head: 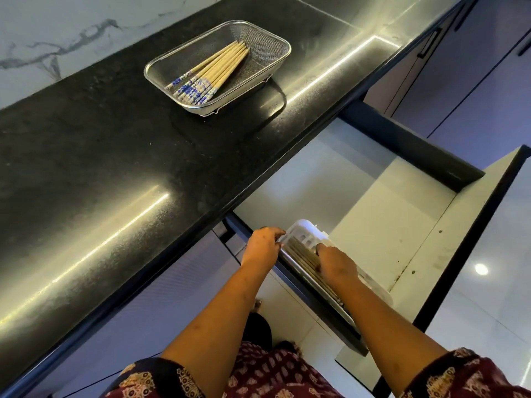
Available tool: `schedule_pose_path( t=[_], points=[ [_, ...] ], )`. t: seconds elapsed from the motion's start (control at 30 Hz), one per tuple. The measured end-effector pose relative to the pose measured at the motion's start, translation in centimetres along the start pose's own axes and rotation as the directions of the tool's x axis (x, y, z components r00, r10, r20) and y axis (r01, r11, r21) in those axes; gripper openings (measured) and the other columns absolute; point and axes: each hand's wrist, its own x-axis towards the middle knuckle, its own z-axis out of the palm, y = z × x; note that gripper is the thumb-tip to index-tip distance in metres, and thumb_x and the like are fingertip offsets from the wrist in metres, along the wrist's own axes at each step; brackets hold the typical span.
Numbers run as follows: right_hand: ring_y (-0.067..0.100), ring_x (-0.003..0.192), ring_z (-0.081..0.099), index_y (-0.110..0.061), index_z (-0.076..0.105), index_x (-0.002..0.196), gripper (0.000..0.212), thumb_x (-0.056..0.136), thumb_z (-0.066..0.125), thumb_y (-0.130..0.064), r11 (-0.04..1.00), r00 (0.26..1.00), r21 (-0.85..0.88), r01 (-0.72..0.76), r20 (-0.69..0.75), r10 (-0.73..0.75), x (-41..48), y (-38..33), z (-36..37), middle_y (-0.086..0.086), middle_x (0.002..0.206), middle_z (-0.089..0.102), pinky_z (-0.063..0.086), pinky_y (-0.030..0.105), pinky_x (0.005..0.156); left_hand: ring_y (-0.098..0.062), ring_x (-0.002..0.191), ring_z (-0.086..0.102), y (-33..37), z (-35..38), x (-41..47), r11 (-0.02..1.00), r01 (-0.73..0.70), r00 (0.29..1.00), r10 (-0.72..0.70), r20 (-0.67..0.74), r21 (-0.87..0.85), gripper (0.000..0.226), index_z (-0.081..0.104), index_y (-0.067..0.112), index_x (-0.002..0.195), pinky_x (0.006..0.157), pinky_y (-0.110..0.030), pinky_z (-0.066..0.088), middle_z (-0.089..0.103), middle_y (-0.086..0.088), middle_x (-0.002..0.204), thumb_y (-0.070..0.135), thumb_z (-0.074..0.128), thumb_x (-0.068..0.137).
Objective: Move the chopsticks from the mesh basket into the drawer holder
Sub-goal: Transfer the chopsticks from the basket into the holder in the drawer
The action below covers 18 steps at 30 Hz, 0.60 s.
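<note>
Black shiny counter (115, 168) runs across this kitchen, with a white marble wall behind it. On it lie the chopsticks (214, 71), a bunch with blue and white ends, side by side inside the mesh basket (268, 43). So these ones are not in the drawer yet.

Below the counter edge the drawer (373, 219) is pulled out, and the white holder (304, 229) sits at its left side. A few darker sticks (301, 255) lie in the holder.

Both hands are down there. The left hand (263, 247) has its fingers curled on the holder's far corner and seems to hold it in place. The right hand (337, 262) has its fingers bent down onto the darker sticks. I cannot tell if it pinches them or just pats them flat.

I think the step now is to tidy the sticks in the holder. To do it well, push them all to one side so they lie straight and leave room. Hold the holder steady with the left hand. Then reach up for the next bunch and take it near the middle, so none slip out.
</note>
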Motion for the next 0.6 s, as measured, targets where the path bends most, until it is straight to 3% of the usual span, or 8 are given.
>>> schedule_pose_path(
  t=[0.13, 0.33, 0.6],
  points=[
    [0.024, 0.099, 0.063, -0.012, 0.05, 0.116, 0.022, 0.1, 0.035, -0.017, 0.998, 0.997, -0.048, 0.027, -0.066, -0.03, -0.6, 0.2, -0.2, 0.008, 0.11, 0.064, 0.052, 0.033, 0.081, -0.023, 0.108, 0.063, 0.0, 0.1, 0.0, 1.0, 0.004, 1.0, -0.004, -0.008, -0.01, 0.034, 0.06, 0.011, 0.125, 0.097, -0.036, 0.051, 0.065, -0.011, 0.12, 0.006, 0.058, 0.091],
    [0.026, 0.102, 0.065, -0.012, 0.043, 0.128, 0.032, 0.097, 0.043, -0.006, 0.981, 0.991, -0.194, 0.021, -0.123, -0.046, -1.1, 0.1, 0.5, 0.009, 0.116, 0.062, 0.055, 0.034, 0.08, -0.023, 0.106, 0.064, 0.1, 0.2, -0.1, 1.0, 0.006, 1.0, -0.006, -0.012, -0.022, 0.032, 0.06, 0.01, 0.123, 0.096, -0.034, 0.052, 0.066, -0.012, 0.118, 0.008, 0.058, 0.091],
    [0.025, 0.106, 0.062, -0.012, 0.043, 0.129, 0.034, 0.096, 0.046, -0.007, 0.982, 0.991, -0.189, 0.029, -0.126, -0.054, -1.3, -0.1, 0.9, 0.009, 0.122, 0.058, 0.053, 0.032, 0.081, -0.024, 0.107, 0.064, 0.0, 0.3, -0.1, 1.0, 0.009, 1.0, -0.009, -0.014, -0.023, 0.033, 0.06, 0.01, 0.123, 0.095, -0.035, 0.053, 0.065, -0.012, 0.118, 0.007, 0.058, 0.091]
  ],
)
